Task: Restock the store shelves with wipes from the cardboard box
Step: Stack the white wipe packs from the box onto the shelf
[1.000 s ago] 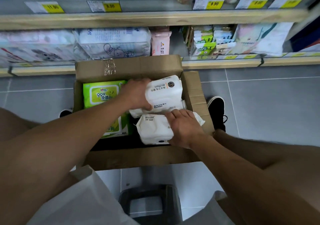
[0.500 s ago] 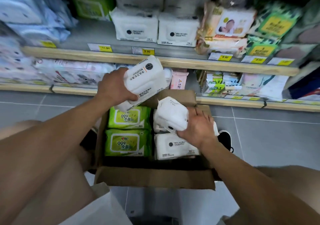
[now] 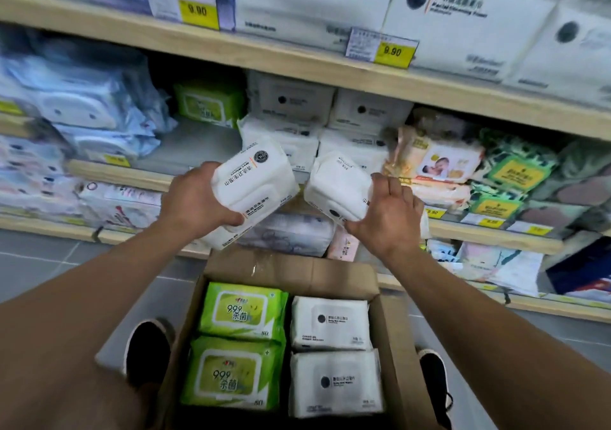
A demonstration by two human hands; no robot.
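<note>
Now both white packs lifted clear of cardboard box (image 3: 390, 347), up at shelf (image 3: 185, 145) level. Left hand (image 3: 195, 199) clamped on left pack (image 3: 256, 185), right hand (image 3: 385, 219) on right pack (image 3: 337, 186). Target probably white stack (image 3: 291, 132); blurry.

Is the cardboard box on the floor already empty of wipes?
No, the cardboard box still holds two green packs and two white packs of wipes lying flat inside it.
</note>
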